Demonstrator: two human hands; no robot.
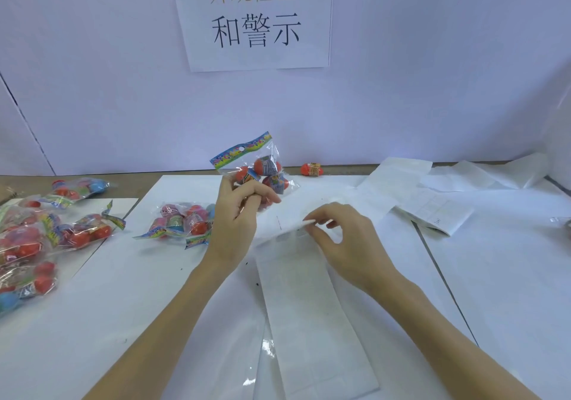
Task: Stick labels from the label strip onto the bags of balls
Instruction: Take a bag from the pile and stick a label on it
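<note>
1. The left hand (pixel 236 214) holds a bag (pixel 256 168) of balls up off the desk (pixel 92 322), fingers curled round its lower edge; lifted this way the clear front faces the person, ready to take a label
2. The right hand (pixel 336 232) pinches a white label edge (pixel 309 223) between thumb and forefinger, at the raised fold of the strip (pixel 296 291); it looks like a peel in progress, though the white-on-white makes it hard to tell whether the label is free
3. The strip runs down the middle of the desk towards the person, just beside both hands, so each label is a short reach from the bag
4. A second bag (pixel 182 220) lies just left of the left hand, and a pile of bags (pixel 34 239) sits at the far left; I judge one group is waiting and one done, but which is unclear
5. Used backing paper (pixel 432 189) lies pushed to the right, out of the way
6. One loose ball (pixel 312 169) rests by the wall
</note>
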